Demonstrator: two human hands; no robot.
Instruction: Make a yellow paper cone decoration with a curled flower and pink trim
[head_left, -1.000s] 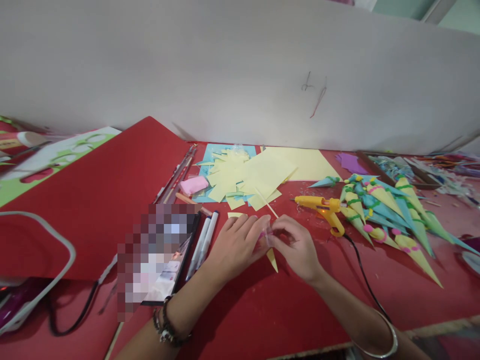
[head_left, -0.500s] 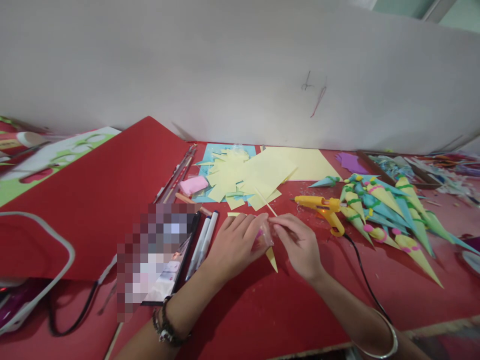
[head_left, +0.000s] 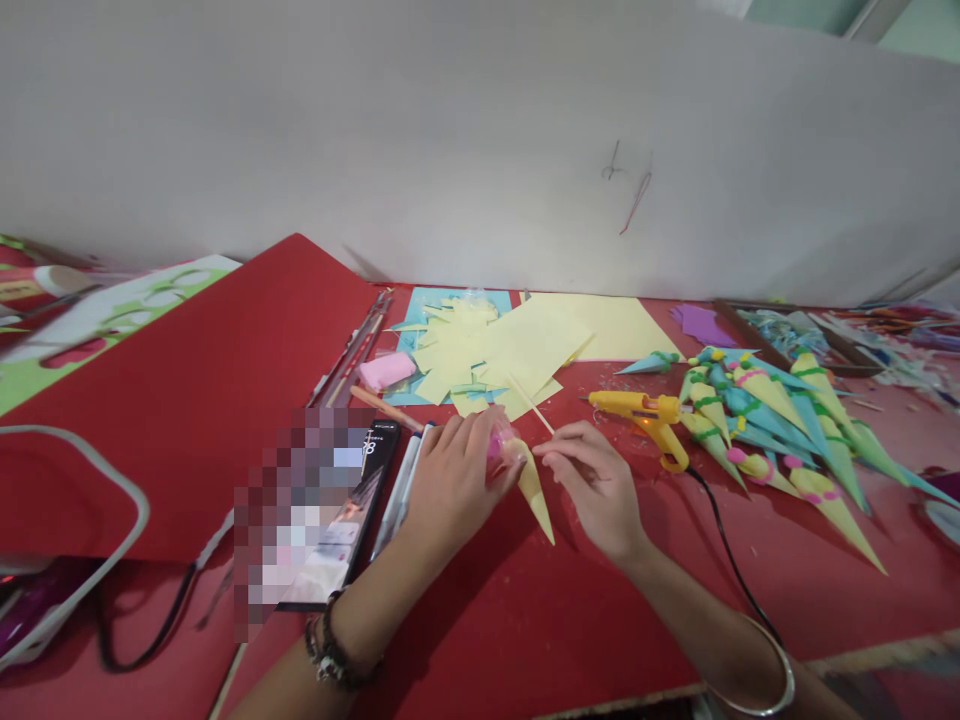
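My left hand (head_left: 459, 475) is closed around a crumpled clear plastic bag (head_left: 504, 440) with something pink inside. Just past its fingertips, a pale yellow paper cone (head_left: 536, 497) lies on the red table, pointing towards me. My right hand (head_left: 592, 480) is to the right of the cone, thumb and forefinger pinched together. Whatever is between those fingertips is too small to make out. A thin pale stick (head_left: 531, 402) slants down to the right hand's knuckles; I cannot tell whether the hand touches it.
A yellow glue gun (head_left: 637, 405) lies right of my hands, its black cord running towards me. Beyond it are piled decorated paper cones (head_left: 765, 410). Yellow paper pieces (head_left: 517, 345) and a pink packet (head_left: 387, 371) lie ahead. A phone (head_left: 337, 530) and markers (head_left: 397, 490) sit left.
My left hand has shifted a little left with the bag, drawing it away from my right fingertips. More of the yellow cone now shows. My right hand has barely moved.
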